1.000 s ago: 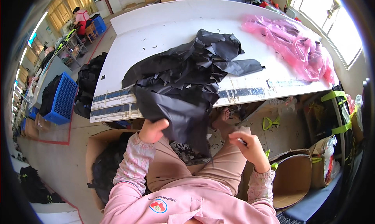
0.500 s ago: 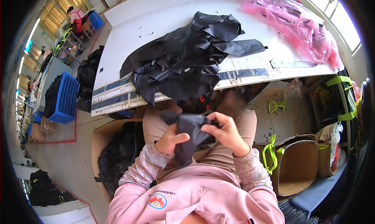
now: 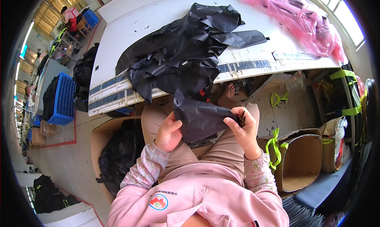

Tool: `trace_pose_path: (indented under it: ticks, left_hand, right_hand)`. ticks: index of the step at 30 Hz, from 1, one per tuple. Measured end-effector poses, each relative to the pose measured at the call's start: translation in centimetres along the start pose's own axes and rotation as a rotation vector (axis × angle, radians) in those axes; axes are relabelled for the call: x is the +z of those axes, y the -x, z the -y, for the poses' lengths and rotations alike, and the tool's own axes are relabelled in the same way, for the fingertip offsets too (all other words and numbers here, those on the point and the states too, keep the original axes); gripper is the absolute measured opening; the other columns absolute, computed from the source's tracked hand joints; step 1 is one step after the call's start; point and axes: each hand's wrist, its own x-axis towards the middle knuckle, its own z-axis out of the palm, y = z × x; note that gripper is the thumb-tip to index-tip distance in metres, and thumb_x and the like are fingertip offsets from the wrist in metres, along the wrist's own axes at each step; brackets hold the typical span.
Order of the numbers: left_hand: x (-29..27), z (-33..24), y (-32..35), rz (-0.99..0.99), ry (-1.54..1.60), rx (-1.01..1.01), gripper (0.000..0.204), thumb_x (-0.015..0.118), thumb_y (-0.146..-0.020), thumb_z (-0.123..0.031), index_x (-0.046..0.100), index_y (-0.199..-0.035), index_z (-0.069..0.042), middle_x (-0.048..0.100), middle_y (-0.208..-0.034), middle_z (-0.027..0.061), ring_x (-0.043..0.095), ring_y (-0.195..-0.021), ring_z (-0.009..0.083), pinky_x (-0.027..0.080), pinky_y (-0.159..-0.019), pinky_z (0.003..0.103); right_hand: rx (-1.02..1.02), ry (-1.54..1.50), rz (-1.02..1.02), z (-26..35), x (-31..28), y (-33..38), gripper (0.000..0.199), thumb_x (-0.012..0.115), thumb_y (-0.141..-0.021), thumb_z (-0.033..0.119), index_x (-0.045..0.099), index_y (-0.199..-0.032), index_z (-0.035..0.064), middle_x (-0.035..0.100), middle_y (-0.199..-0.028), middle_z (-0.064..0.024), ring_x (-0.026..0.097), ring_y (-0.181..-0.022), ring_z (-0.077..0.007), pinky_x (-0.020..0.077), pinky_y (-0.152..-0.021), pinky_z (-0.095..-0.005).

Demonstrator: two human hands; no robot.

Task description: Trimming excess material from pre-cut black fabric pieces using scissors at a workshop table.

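A piece of black fabric [image 3: 202,120] is stretched between my two hands above my lap, its upper corner rising toward the table edge. My left hand [image 3: 169,132] pinches its left side, thumb on top. My right hand [image 3: 244,131] grips the right end between thumb and fingers; a small dark thing shows at these fingers, too small to name. Just beyond, a heap of black fabric pieces [image 3: 174,60] lies on the white table [image 3: 122,29] and hangs over its front edge.
A cardboard box [image 3: 99,144] of black pieces stands at my left. At my right is an open cardboard box [image 3: 303,159] with a green tie [image 3: 274,150]. Pink plastic wrap [image 3: 301,25] covers something on the table's far right. A blue crate [image 3: 63,96] and another person [image 3: 71,17] are farther left.
The bunched black fabric has been spread out flat between my hands. My hands have moved apart, and the view has shifted slightly.
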Motion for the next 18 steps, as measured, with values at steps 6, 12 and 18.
trace_pose_path:
  ticks: [6,12,18]
  left_hand:
    - [-0.7,0.9,0.1,-0.099,-0.104,-0.020,0.026,0.066,-0.087,-0.005,0.061,-0.113,-0.003,0.066,-0.110,0.0065,0.061,-0.101,0.0169,0.046,-0.095,0.032]
    - [-1.3,1.3,-0.2,-0.137,-0.287,0.083,0.020,0.064,-0.086,0.001,0.064,-0.107,-0.002,0.068,-0.101,0.0046,0.063,-0.091,0.0133,0.050,-0.086,0.028]
    - [0.7,1.2,0.0,-0.071,-0.616,0.117,0.027,0.064,-0.085,0.005,0.055,-0.110,-0.001,0.066,-0.101,0.0065,0.062,-0.091,0.0113,0.049,-0.085,0.025]
  right_hand:
    - [-0.026,0.053,-0.054,-1.1,-0.1,0.4,0.017,0.069,-0.086,0.003,0.057,-0.098,0.0021,0.053,-0.078,0.0066,0.045,-0.070,-0.0024,0.0388,-0.061,-0.0177]
    - [0.105,0.338,-0.098,-0.9,-0.8,1.3,0.021,0.069,-0.084,0.002,0.058,-0.103,0.0053,0.060,-0.086,-0.0045,0.054,-0.074,-0.0082,0.0443,-0.060,-0.0213]
    - [-0.247,0.378,-0.093,0.7,1.4,1.2,0.035,0.071,-0.078,0.001,0.058,-0.110,0.0043,0.062,-0.114,-0.0157,0.065,-0.097,-0.0314,0.0534,-0.075,-0.0345]
